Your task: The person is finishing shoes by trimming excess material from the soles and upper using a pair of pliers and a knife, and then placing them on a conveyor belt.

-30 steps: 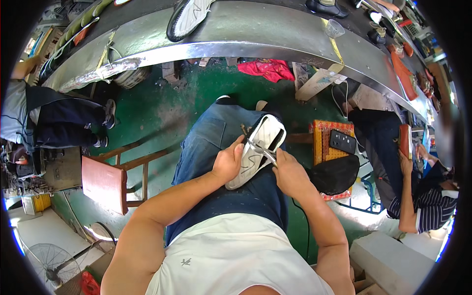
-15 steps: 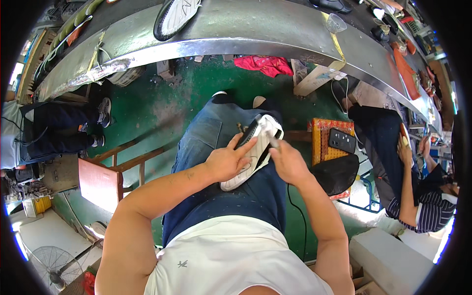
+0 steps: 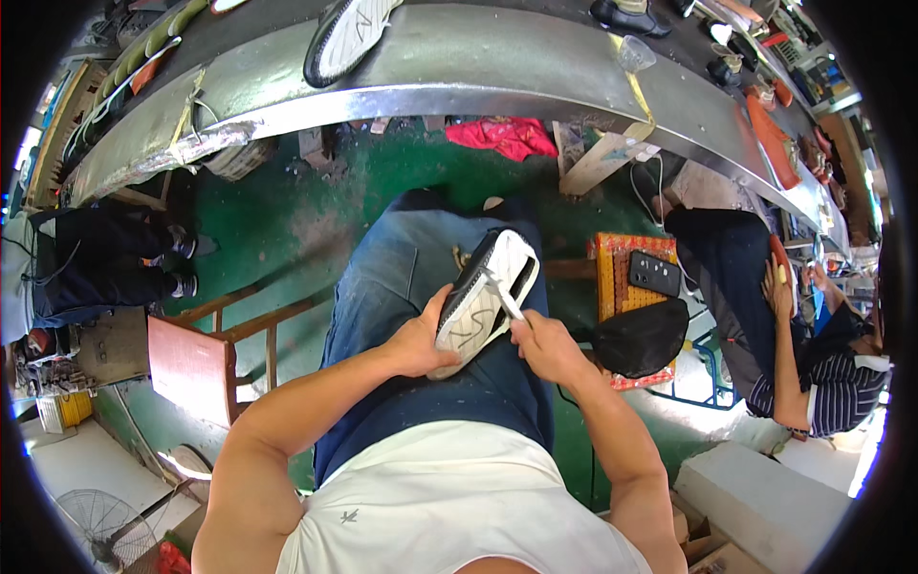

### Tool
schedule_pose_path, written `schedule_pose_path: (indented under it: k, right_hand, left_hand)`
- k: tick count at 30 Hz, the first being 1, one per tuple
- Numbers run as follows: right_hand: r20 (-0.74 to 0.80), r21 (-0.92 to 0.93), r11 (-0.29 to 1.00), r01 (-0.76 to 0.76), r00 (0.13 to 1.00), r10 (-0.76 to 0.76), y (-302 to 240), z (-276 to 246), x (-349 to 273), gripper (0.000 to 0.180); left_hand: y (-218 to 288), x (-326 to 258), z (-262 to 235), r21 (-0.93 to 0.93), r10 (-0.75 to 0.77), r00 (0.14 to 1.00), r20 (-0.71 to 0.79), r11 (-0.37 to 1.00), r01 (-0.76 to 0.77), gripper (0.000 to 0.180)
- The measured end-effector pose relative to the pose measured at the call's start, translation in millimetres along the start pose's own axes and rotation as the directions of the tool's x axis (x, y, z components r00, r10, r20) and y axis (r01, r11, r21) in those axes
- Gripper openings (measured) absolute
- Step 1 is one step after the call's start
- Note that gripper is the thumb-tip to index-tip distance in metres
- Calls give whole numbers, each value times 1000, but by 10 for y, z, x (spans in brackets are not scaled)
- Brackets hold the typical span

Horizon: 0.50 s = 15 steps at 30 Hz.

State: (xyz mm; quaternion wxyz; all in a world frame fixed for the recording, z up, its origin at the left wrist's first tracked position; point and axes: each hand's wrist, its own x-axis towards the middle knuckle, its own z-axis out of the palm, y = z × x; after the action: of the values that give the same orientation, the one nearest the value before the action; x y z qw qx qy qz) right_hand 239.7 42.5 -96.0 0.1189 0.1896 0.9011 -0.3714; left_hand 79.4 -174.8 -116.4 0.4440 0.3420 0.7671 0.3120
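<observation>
Your left hand cups the near end of the shoe, which lies sole-up across your lap over the dark apron. Your right hand is closed around a thin, pale tool whose tip touches the white sole near its middle. What the tool is exactly cannot be told from here.

Keep the left hand wrapped firmly so the shoe cannot roll on your thigh; the thumb on the sole edge looks well placed for that. Work the tool in short strokes directed away from the left fingers, since they sit just beside its path. Let the right wrist rest low for control rather than pushing from the elbow.

The curved metal worktop lies far ahead with another shoe on it, a wooden chair stands to your left, and a seated person works to your right, well apart.
</observation>
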Motion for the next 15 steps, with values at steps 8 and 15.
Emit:
schedule_pose_path:
  k: [8,15]
  right_hand:
    - [-138,693,716,-78,961,238,316,85,-477,43]
    - [-51,659,733,-168,962,267,361,92,-550,28]
  left_hand:
    - [947,-244,-1040,232,316,928,-194,935,-270,91]
    - [1498,295,-1141,-342,332,910,-249,849,-403,65]
